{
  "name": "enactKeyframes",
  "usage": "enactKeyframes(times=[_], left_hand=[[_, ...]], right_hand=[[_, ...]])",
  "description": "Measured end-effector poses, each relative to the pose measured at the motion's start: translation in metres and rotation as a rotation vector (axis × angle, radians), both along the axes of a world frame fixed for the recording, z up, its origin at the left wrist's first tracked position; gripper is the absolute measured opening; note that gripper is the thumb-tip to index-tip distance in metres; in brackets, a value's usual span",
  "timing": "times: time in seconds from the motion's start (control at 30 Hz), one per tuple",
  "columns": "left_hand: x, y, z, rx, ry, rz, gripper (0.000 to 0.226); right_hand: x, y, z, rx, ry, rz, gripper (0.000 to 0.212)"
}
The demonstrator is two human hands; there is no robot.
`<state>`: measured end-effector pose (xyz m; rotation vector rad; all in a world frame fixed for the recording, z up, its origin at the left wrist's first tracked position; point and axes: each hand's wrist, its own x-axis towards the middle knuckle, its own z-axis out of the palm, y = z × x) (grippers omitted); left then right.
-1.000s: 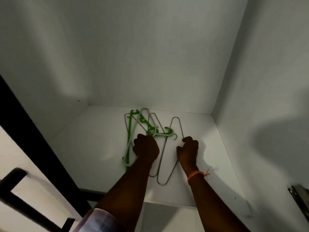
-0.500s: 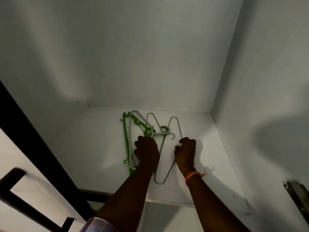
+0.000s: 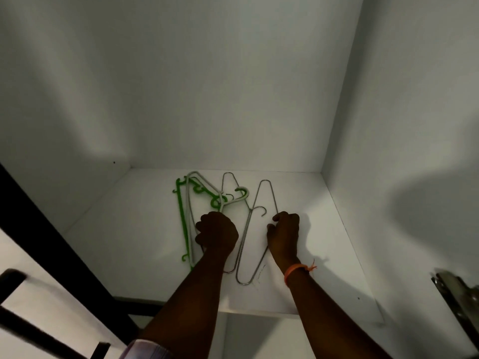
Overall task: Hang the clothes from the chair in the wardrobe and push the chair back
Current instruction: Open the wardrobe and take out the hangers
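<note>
— Looking into the wardrobe, what lay around the hands?

— A heap of hangers on the white shelf (image 3: 324, 255). A green plastic hanger (image 3: 180, 221) sat farthest left, a pale plastic hanger (image 3: 188, 211) crossed over it, and a thin wire hanger (image 3: 228, 182) poked out toward the far wall behind them. A second wire hanger (image 3: 261, 211) lay apart on the right, long and narrow, its hook turned toward the right hand.

— And the hands themselves?

— The left hand (image 3: 217, 233) was balled over the near part of the plastic heap, fingers curled under; which hanger they gripped I could not tell. The right hand (image 3: 283, 234) had curled fingers pinching the right side of the separate wire hanger. An orange band (image 3: 296, 271) circled that wrist.

— Anything in the way?

— Only the tangle itself: the hooks overlapped near the middle. No clothes or chair showed in view.

— The room?

— White walls closed in the far, left and right sides, dimly lit with soft shadows. A dark door edge (image 3: 51, 242) ran along the near left with a black handle (image 3: 15, 278), and a metal hinge (image 3: 456, 294) sat at the near right.
</note>
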<state>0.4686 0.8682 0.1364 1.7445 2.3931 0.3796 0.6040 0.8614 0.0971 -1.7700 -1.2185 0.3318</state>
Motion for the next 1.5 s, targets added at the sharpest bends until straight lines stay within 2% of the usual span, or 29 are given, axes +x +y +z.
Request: enactKeyframes(times=[0.07,0.13,0.2,0.3,0.47,0.57,0.67,0.83,0.97,1.07,1.17,1.3,1.43,1.5], left_hand=[[0.009,-0.004,0.007,0.061,-0.061,0.064,0.035],[0.014,-0.006,0.014,0.132,-0.025,0.088,0.037],[0.023,-0.007,0.017,0.056,-0.031,0.055,0.040],[0.042,-0.015,0.014,0.059,-0.029,-0.030,0.044],[0.058,-0.017,0.000,0.031,0.036,-0.046,0.037],[0.060,-0.017,-0.010,-0.037,0.092,-0.142,0.035],[0.060,-0.015,-0.004,-0.016,0.062,-0.109,0.028],[0.058,-0.011,-0.001,-0.086,0.020,-0.125,0.027],[0.060,-0.018,-0.004,-0.025,-0.015,-0.123,0.033],[0.067,-0.029,0.001,0.055,-0.108,-0.229,0.037],[0.080,-0.040,0.003,0.074,-0.126,-0.374,0.037],[0.091,-0.047,-0.001,0.035,0.097,-0.385,0.037],[0.091,-0.044,0.002,-0.037,0.102,-0.406,0.037],[0.090,-0.044,0.004,-0.047,0.090,-0.418,0.036]], right_hand=[[0.000,0.000,0.000,0.003,0.001,-0.003,0.020],[0.000,0.001,0.000,0.004,0.010,-0.006,0.020],[0.000,0.000,0.000,0.001,0.016,-0.010,0.020],[0.001,-0.002,0.001,0.006,0.031,-0.002,0.021],[0.007,-0.004,0.006,-0.007,0.075,0.007,0.025],[0.007,-0.007,0.008,0.028,0.152,-0.024,0.025],[0.007,-0.014,0.009,0.047,0.236,-0.067,0.025],[0.013,-0.018,0.010,0.033,0.324,-0.079,0.019],[0.014,-0.022,0.014,0.018,0.426,-0.058,0.021],[0.011,-0.021,0.016,0.043,0.541,-0.086,0.012],[0.014,-0.020,0.020,0.033,0.688,-0.123,0.030],[0.019,-0.020,0.015,0.040,0.866,-0.140,0.052],[0.013,-0.034,0.024,0.144,0.774,-0.195,0.044],[0.011,-0.038,0.026,0.169,0.799,-0.195,0.042]])
